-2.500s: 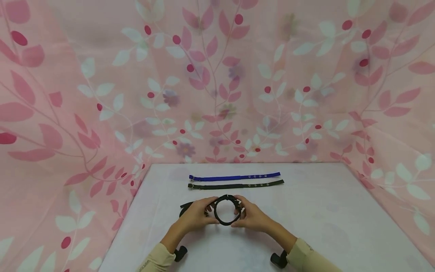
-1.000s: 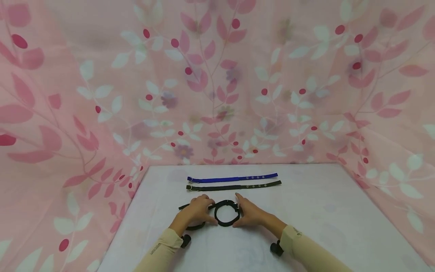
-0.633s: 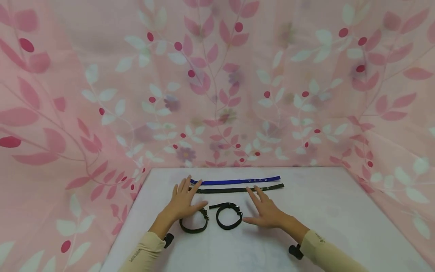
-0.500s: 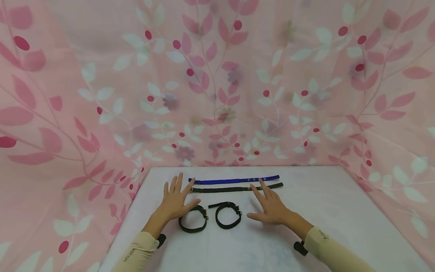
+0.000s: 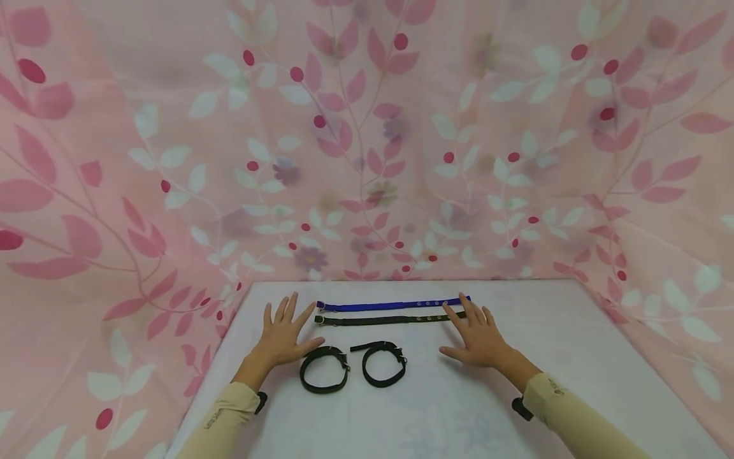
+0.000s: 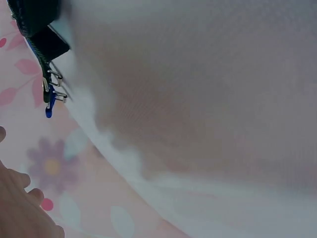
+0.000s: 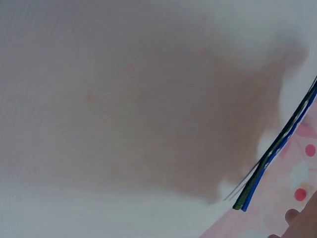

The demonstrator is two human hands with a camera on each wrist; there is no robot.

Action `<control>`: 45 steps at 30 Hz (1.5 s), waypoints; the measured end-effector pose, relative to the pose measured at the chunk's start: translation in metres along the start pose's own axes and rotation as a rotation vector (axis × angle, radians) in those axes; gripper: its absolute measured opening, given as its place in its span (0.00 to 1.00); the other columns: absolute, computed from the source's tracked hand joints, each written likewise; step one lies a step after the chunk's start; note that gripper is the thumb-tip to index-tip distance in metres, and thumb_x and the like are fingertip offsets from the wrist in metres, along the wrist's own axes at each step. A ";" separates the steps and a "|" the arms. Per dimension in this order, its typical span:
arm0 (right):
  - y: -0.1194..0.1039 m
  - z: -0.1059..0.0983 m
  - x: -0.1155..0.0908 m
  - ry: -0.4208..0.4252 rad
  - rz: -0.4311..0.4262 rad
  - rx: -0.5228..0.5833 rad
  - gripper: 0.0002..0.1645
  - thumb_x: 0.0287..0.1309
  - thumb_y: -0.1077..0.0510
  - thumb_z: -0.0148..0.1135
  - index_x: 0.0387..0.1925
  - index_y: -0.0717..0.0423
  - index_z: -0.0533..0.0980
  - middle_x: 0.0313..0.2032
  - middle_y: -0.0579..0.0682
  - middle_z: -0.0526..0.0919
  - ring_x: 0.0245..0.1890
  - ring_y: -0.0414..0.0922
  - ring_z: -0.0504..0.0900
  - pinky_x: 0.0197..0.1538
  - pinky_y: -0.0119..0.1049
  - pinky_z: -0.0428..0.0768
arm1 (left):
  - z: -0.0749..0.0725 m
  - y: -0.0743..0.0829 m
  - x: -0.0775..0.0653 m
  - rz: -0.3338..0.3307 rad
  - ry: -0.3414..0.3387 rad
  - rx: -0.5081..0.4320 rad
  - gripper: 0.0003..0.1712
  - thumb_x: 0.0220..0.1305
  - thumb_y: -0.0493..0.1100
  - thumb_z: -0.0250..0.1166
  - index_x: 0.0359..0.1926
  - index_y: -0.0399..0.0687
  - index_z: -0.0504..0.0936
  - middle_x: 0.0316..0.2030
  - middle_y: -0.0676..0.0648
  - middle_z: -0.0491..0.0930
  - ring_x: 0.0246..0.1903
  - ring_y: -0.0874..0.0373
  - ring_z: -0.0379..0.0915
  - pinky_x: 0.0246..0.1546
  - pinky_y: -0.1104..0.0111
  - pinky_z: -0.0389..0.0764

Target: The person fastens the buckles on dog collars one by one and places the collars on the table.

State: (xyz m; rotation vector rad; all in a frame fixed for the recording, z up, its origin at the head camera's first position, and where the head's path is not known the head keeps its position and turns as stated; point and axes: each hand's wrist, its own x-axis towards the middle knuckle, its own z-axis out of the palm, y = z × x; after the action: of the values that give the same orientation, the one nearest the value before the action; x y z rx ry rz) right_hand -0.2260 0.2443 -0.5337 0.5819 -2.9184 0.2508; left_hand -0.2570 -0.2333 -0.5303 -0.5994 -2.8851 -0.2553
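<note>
Two dark collars, each buckled into a ring, lie side by side on the white table. The left ring [image 5: 323, 390] is near my left hand [image 5: 282, 339], whose spread fingers hold nothing; its thumb overlaps the ring's upper edge in the head view. The right ring [image 5: 384, 384] has a loose strap end pointing left. Behind them a blue collar [image 5: 378, 306] and a dark green collar [image 5: 373, 321] lie straight and parallel, buckles to the left, eyelets to the right. My right hand [image 5: 478, 338], fingers spread and holding nothing, overlaps the right ends of both straight collars.
The white-covered table [image 5: 550, 395] reaches back to a pink floral curtain [image 5: 367, 159], which also hangs along both sides. A black camera mount [image 5: 522, 408] sits at the right wrist, another [image 5: 260, 402] at the left.
Both hands have let go of the right ring collar, which now lies on the table. They have drawn apart, left hand leftward, right hand rightward, with fingers spreading.
</note>
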 end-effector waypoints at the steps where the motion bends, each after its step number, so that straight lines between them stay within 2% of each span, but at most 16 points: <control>1: 0.002 0.001 0.000 -0.003 0.007 0.003 0.60 0.51 0.22 0.59 0.77 0.46 0.53 0.77 0.65 0.41 0.71 0.67 0.57 0.68 0.71 0.51 | 0.001 -0.001 0.000 -0.006 -0.002 -0.016 0.50 0.59 0.75 0.57 0.76 0.62 0.57 0.78 0.36 0.42 0.76 0.36 0.38 0.67 0.32 0.31; 5: 0.009 0.007 0.004 -0.048 0.032 0.024 0.62 0.50 0.21 0.60 0.77 0.47 0.52 0.76 0.67 0.45 0.71 0.68 0.57 0.67 0.70 0.55 | 0.007 -0.004 0.004 -0.030 -0.013 -0.103 0.47 0.59 0.73 0.59 0.74 0.58 0.63 0.76 0.37 0.52 0.73 0.34 0.48 0.66 0.30 0.38; 9: 0.015 0.009 0.013 -0.075 0.051 0.141 0.62 0.44 0.26 0.70 0.74 0.49 0.57 0.72 0.70 0.54 0.69 0.69 0.59 0.64 0.72 0.58 | 0.012 -0.005 0.012 -0.013 -0.036 -0.183 0.46 0.61 0.71 0.60 0.71 0.51 0.67 0.71 0.36 0.62 0.69 0.34 0.58 0.63 0.29 0.51; 13: 0.021 0.012 0.026 -0.106 0.087 0.250 0.58 0.43 0.33 0.76 0.71 0.51 0.63 0.68 0.68 0.63 0.67 0.69 0.64 0.60 0.74 0.62 | 0.014 -0.004 0.019 -0.045 -0.040 -0.333 0.42 0.63 0.65 0.63 0.69 0.46 0.69 0.64 0.35 0.72 0.61 0.36 0.70 0.59 0.37 0.67; 16: 0.024 0.016 0.035 -0.162 0.136 0.259 0.54 0.45 0.34 0.75 0.69 0.53 0.67 0.67 0.66 0.66 0.67 0.68 0.64 0.62 0.71 0.63 | 0.016 -0.004 0.024 -0.113 -0.045 -0.442 0.38 0.63 0.61 0.65 0.67 0.45 0.71 0.58 0.36 0.77 0.53 0.40 0.76 0.54 0.44 0.75; 18: 0.026 0.018 0.039 -0.179 0.162 0.259 0.49 0.47 0.37 0.75 0.66 0.55 0.70 0.66 0.66 0.68 0.66 0.68 0.64 0.62 0.70 0.63 | 0.018 -0.004 0.028 -0.135 -0.050 -0.469 0.35 0.64 0.59 0.66 0.65 0.44 0.73 0.55 0.38 0.79 0.48 0.44 0.79 0.50 0.48 0.78; 25: 0.029 0.024 0.048 -0.143 0.252 0.315 0.31 0.55 0.47 0.71 0.58 0.54 0.77 0.62 0.64 0.72 0.63 0.65 0.67 0.64 0.65 0.66 | 0.021 -0.003 0.037 -0.116 -0.103 -0.499 0.22 0.64 0.48 0.67 0.56 0.43 0.81 0.46 0.44 0.84 0.37 0.54 0.79 0.37 0.61 0.80; 28: 0.029 0.026 0.049 -0.104 0.239 0.321 0.23 0.58 0.54 0.68 0.55 0.55 0.80 0.58 0.64 0.76 0.60 0.65 0.70 0.62 0.63 0.68 | 0.021 -0.003 0.036 -0.117 -0.102 -0.498 0.19 0.62 0.43 0.69 0.53 0.42 0.83 0.40 0.45 0.86 0.34 0.56 0.79 0.35 0.63 0.79; 33: 0.027 0.028 0.047 -0.035 0.224 0.300 0.14 0.56 0.64 0.66 0.45 0.57 0.84 0.50 0.62 0.81 0.55 0.63 0.77 0.60 0.60 0.72 | 0.021 0.001 0.033 -0.163 -0.101 -0.526 0.14 0.61 0.42 0.70 0.48 0.44 0.85 0.35 0.49 0.85 0.34 0.57 0.79 0.37 0.62 0.79; 39: 0.024 0.026 0.048 -0.038 0.261 0.308 0.09 0.55 0.65 0.67 0.40 0.58 0.84 0.43 0.57 0.83 0.49 0.57 0.80 0.57 0.56 0.75 | 0.022 0.004 0.034 -0.226 -0.078 -0.550 0.08 0.59 0.40 0.71 0.41 0.45 0.86 0.32 0.50 0.83 0.33 0.57 0.78 0.35 0.62 0.79; 43: 0.024 0.026 0.048 -0.060 0.306 0.359 0.07 0.55 0.63 0.69 0.37 0.58 0.83 0.35 0.52 0.83 0.38 0.49 0.80 0.48 0.49 0.79 | 0.022 0.005 0.035 -0.239 -0.082 -0.525 0.04 0.57 0.39 0.73 0.35 0.46 0.87 0.29 0.50 0.83 0.29 0.58 0.76 0.30 0.66 0.76; 45: 0.025 0.027 0.047 -0.072 0.323 0.383 0.06 0.55 0.61 0.69 0.35 0.57 0.83 0.31 0.49 0.82 0.33 0.46 0.77 0.41 0.44 0.77 | 0.023 0.006 0.035 -0.252 -0.093 -0.521 0.04 0.56 0.38 0.73 0.33 0.46 0.87 0.28 0.50 0.82 0.28 0.59 0.75 0.29 0.66 0.76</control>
State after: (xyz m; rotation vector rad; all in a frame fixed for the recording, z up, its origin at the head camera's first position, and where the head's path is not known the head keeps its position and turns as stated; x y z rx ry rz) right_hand -0.2814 0.2448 -0.5548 0.1585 -3.0384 0.8576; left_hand -0.2898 -0.2101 -0.5441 -0.3189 -2.9799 -1.0616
